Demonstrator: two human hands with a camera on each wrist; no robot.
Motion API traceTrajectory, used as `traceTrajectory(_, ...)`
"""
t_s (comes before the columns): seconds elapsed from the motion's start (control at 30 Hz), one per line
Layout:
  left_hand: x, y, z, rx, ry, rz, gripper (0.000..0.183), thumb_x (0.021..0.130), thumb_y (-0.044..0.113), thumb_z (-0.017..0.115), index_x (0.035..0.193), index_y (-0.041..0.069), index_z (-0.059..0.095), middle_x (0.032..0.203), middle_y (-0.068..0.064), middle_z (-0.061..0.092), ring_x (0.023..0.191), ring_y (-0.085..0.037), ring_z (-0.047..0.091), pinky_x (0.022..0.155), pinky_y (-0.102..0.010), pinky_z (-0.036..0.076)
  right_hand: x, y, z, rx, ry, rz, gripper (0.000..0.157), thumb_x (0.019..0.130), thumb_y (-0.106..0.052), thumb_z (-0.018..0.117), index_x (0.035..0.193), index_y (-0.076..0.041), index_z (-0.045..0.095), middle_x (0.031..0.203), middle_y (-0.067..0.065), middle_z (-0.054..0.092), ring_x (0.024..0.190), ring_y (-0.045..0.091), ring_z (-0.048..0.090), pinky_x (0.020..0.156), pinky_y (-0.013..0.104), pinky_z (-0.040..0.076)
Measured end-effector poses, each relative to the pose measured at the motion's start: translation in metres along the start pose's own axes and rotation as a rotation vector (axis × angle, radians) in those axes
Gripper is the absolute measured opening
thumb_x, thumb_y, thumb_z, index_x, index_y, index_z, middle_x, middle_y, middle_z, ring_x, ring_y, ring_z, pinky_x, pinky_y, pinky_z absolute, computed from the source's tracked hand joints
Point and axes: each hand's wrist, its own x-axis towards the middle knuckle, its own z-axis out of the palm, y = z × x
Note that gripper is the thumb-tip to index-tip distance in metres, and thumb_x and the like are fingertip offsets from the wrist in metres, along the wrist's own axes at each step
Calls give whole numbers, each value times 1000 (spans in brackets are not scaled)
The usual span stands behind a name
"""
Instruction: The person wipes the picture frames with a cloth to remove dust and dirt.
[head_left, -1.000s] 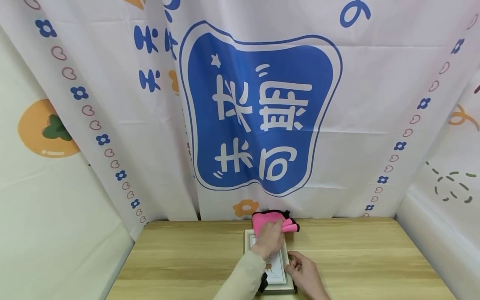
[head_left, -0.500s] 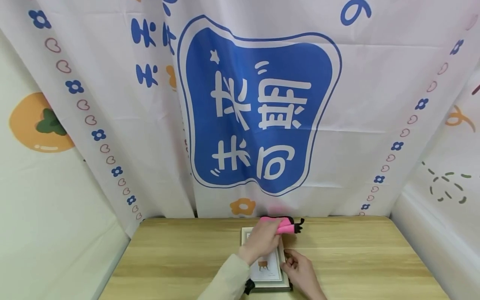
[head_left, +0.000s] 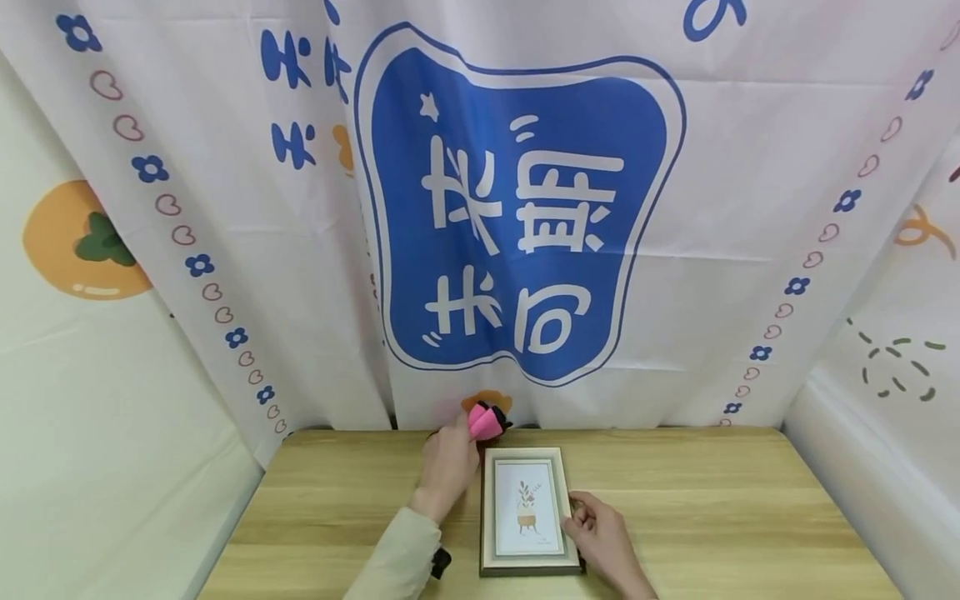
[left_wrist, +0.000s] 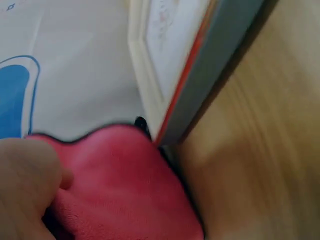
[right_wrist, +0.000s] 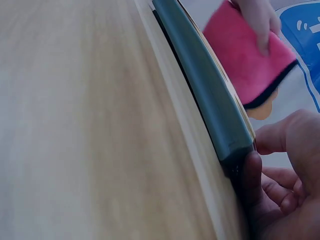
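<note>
A picture frame (head_left: 490, 508) with a cream border and a print of a potted plant lies on the wooden table, its far end raised in the left wrist view. My right hand (head_left: 602, 533) grips its right edge, thumb and fingers pinching the dark green side (right_wrist: 212, 95) in the right wrist view. Beyond the frame's far left corner, my left hand (head_left: 447, 467) holds a bunched pink cloth (head_left: 486, 422) with black edging. In the left wrist view the cloth (left_wrist: 125, 185) hangs spread beside the frame's corner, fingers curled over its near part.
The wooden table (head_left: 712, 508) ends at a white curtain (head_left: 697, 333) with a blue printed panel, hanging right behind its back edge. Pale fabric walls (head_left: 112, 400) stand at both sides. A black strap (head_left: 441, 562) sits at the left sleeve.
My left hand has moved left with the pink cloth, off the top of the picture frame to its far left corner, uncovering the print. My right hand keeps its grip on the right edge.
</note>
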Motion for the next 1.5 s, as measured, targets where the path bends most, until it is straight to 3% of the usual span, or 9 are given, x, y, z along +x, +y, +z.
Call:
traceTrajectory(0.1, -3, -1, 10, -8, 33, -74, 22, 88, 3, 75, 107, -2, 64, 75, -15, 69, 61, -31, 70, 48, -41, 51, 1, -1, -1, -4, 0, -4, 41, 87, -4, 79, 127, 3, 72, 74, -3, 61, 63, 4, 51, 60, 19, 44)
traceTrajectory(0.2, -6, 2, 23, -60, -8, -101, 17, 89, 3, 74, 103, -3, 65, 71, -11, 66, 57, -24, 66, 45, -35, 47, 0, -2, 0, 0, -9, 13, 42, 87, -4, 79, 128, 1, 73, 74, -3, 61, 63, 4, 52, 61, 19, 45)
traceTrajectory(0.43, -6, 10, 44, -63, -102, -83, 21, 93, 5, 74, 111, -4, 69, 76, -11, 67, 60, -22, 65, 47, -32, 49, 0, -1, 0, -10, -6, 14, 43, 86, -4, 78, 128, 2, 72, 75, -3, 61, 63, 4, 52, 61, 19, 45)
traceTrajectory(0.6, -1, 12, 46, -54, -131, -47, 15, 92, 5, 75, 104, -1, 68, 74, -8, 65, 60, -19, 62, 50, -32, 50, 1, -2, -3, -6, -1, 22, 42, 87, -4, 78, 128, 1, 72, 75, -4, 60, 63, 5, 52, 62, 20, 45)
traceTrajectory(0.87, 1, 17, 55, 38, -106, 19, 12, 92, 10, 75, 97, 3, 66, 69, -7, 62, 59, -23, 63, 52, -35, 51, 0, -1, -3, -12, 5, 19, 42, 86, -4, 78, 127, 1, 73, 74, -4, 61, 63, 4, 52, 61, 19, 45)
traceTrajectory(1.13, 1, 19, 54, 61, -119, 18, 12, 94, 11, 75, 95, 4, 66, 69, -6, 61, 58, -21, 60, 51, -32, 49, 0, -1, -2, -17, 3, 19, 41, 86, -4, 78, 126, 1, 74, 74, -4, 61, 63, 4, 51, 62, 19, 44)
traceTrajectory(1.5, 2, 24, 59, 116, -112, 30, 17, 94, 14, 78, 101, 4, 66, 73, -7, 65, 66, -25, 65, 59, -37, 54, 1, 0, -1, -11, -3, 21, 41, 86, -4, 79, 126, 2, 74, 75, -2, 61, 63, 5, 52, 60, 20, 44)
